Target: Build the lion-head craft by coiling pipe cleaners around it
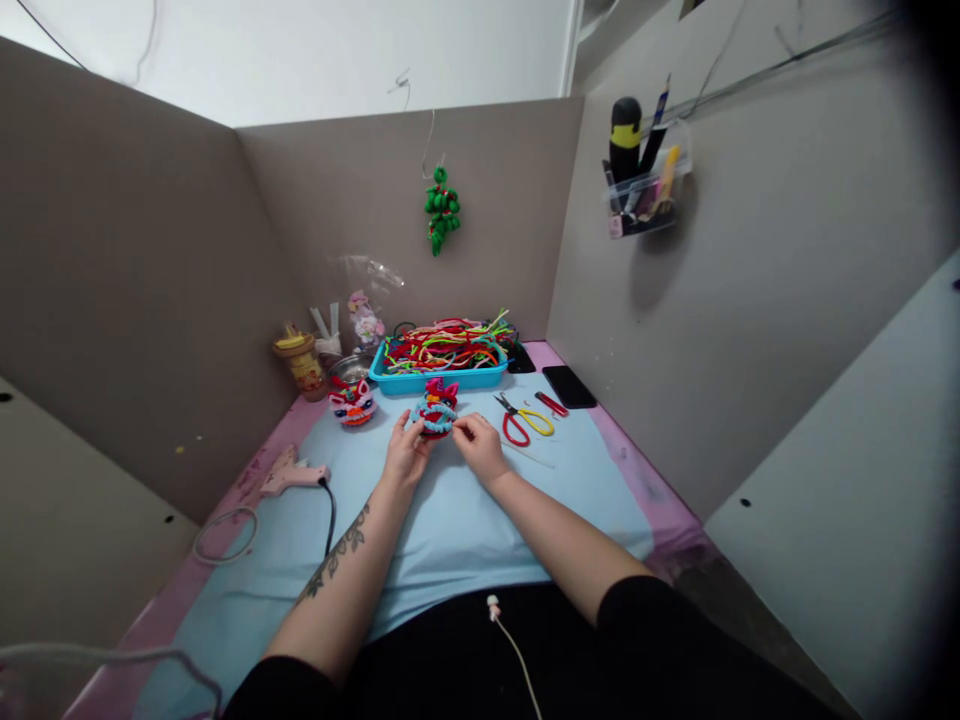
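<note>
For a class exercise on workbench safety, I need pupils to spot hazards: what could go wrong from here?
1. The black cord of the pink glue gun runs close to the left forearm, so an arm movement might snag it and drag the gun.
2. The scissors lie near the right hand with blades parted; a careless reach could nick a finger.
3. The left hand holds the small craft piece, whose soft-looking trim might bend if squeezed.

Black sleeves [649, 615] leave the forearms [562, 530] bare, the left bearing a leafy tattoo [342, 550].
</note>
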Demonstrator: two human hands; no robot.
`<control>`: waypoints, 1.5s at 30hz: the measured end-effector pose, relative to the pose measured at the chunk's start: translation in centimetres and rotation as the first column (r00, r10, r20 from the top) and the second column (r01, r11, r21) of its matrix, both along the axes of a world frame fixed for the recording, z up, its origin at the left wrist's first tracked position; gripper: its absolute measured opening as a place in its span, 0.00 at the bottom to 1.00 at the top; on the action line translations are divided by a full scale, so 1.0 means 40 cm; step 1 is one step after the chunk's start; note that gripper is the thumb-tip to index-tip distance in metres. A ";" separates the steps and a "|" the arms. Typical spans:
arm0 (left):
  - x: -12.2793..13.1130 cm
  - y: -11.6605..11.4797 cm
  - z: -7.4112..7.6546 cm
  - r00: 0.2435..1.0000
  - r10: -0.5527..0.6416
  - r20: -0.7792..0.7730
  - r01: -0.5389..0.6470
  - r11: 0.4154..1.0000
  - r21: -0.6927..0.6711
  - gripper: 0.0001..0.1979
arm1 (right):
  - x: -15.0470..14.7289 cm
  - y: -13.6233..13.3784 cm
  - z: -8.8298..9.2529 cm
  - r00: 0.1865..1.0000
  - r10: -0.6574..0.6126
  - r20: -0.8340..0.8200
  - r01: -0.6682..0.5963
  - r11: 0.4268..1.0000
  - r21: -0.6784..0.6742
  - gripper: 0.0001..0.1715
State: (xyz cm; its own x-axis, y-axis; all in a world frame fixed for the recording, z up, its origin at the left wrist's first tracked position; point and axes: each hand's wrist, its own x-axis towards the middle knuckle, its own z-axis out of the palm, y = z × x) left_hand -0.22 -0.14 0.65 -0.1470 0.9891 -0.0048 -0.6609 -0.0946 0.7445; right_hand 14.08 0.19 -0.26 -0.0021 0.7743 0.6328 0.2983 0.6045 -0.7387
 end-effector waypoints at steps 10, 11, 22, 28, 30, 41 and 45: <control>-0.007 0.009 -0.007 0.998 -0.035 0.058 0.033 0.999 0.031 0.16 | -0.008 0.010 -0.018 0.992 -0.065 0.105 0.056 0.995 0.084 0.08; -0.007 0.011 -0.008 0.997 -0.036 0.066 0.034 0.999 0.027 0.14 | -0.008 0.010 -0.016 0.994 -0.062 0.095 0.054 0.995 0.083 0.08; -0.008 0.012 0.007 0.978 -0.081 0.194 0.098 0.992 -0.080 0.04 | -0.008 0.001 -0.006 1.000 -0.019 0.017 0.017 0.989 0.144 0.07; 0.001 0.006 0.008 0.977 -0.075 0.198 0.086 0.995 -0.048 0.05 | -0.004 -0.004 0.002 0.999 -0.041 0.003 0.040 0.983 0.178 0.07; 0.001 0.003 0.005 0.984 -0.093 0.153 0.095 0.995 -0.009 0.08 | -0.002 -0.002 0.000 0.998 -0.054 0.015 0.050 0.980 0.192 0.07; -0.006 0.002 0.001 0.992 -0.102 0.081 0.097 0.993 0.060 0.13 | -0.002 0.000 -0.006 0.996 -0.067 0.057 0.056 0.981 0.186 0.08; -0.003 0.002 0.003 0.988 -0.106 0.112 0.103 0.994 0.034 0.07 | -0.002 0.002 -0.008 0.997 -0.046 0.061 0.034 0.983 0.180 0.08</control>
State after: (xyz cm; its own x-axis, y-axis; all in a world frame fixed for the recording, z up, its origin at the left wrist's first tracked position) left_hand -0.33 -0.07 0.76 -0.0432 0.9990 0.0119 -0.7484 -0.0402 0.6620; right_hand 14.01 0.28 -0.59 -0.0186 0.6489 0.7607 0.3682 0.7118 -0.5982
